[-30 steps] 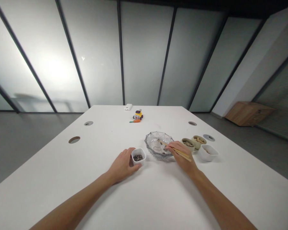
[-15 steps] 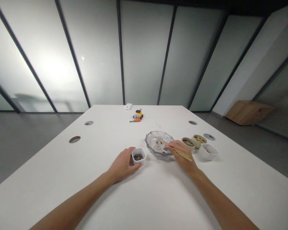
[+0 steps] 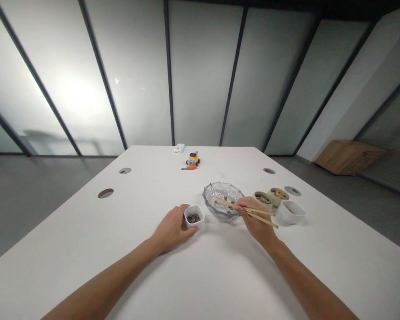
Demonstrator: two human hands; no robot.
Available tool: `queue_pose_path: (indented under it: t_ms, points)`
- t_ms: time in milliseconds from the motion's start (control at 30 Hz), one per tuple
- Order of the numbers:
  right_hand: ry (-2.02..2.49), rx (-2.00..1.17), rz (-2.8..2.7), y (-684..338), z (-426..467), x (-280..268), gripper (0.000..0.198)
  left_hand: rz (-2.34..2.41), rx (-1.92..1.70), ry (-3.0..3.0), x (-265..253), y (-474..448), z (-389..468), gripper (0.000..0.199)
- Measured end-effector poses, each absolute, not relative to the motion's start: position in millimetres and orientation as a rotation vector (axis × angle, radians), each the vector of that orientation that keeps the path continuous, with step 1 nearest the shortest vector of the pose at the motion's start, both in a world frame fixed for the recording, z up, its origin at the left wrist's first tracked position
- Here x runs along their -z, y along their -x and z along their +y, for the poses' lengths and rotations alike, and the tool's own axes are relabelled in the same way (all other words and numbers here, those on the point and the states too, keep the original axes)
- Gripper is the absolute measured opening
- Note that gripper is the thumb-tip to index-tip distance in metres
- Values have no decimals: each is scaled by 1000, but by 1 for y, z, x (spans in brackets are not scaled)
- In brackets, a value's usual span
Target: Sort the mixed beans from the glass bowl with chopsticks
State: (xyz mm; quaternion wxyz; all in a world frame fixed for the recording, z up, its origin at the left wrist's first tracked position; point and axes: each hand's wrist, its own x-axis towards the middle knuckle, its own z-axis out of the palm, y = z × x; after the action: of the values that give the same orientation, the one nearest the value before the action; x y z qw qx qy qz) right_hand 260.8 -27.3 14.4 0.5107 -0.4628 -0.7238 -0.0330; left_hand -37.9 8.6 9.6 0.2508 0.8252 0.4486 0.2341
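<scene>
My left hand (image 3: 174, 227) is wrapped round the left side of a small white cup (image 3: 194, 226), which stands on the table with dark seed-like bits (image 3: 193, 218) in it. Chopsticks (image 3: 258, 213) are held in my right hand (image 3: 256, 222), their tips over the inside of a clear glass bowl (image 3: 213, 209) with a scalloped rim. A few dark bits lie in the bowl near the tips. Whether the tips pinch anything is too small to tell. The bowl stands between the cup and my right hand.
Right of my right hand stand two beige cups (image 3: 266, 205) with pale and brownish pieces, and a white square bowl (image 3: 291, 215). Farther back on the white table (image 3: 153, 275) are a toy truck (image 3: 193, 159), a toy carrot (image 3: 189, 168) and a white box (image 3: 179, 148). Round holes (image 3: 106, 193) pierce the tabletop.
The rear ends of the chopsticks have spread apart and swung to the right, and their tips have shifted slightly within the bowl. My left hand still holds the cup.
</scene>
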Motion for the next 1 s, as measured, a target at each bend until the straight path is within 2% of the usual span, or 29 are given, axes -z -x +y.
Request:
queue_pose_path:
  t_ms: [300, 700, 867, 1000]
  points:
    - [1187, -44, -1779, -260, -29, -14, 27, 1231, -651, -2245, -8, 38, 9, 45]
    - [1125, -87, -1816, -261, -29, -8, 18, 1224, -663, -2265, -7, 38, 9, 45]
    - [1125, -57, -1805, -261, -29, -11, 20, 1233, -654, -2267, -12, 37, 7, 45]
    - [1144, 89, -1682, -257, -32, -24, 24, 1232, -645, -2258, -15, 37, 6, 43]
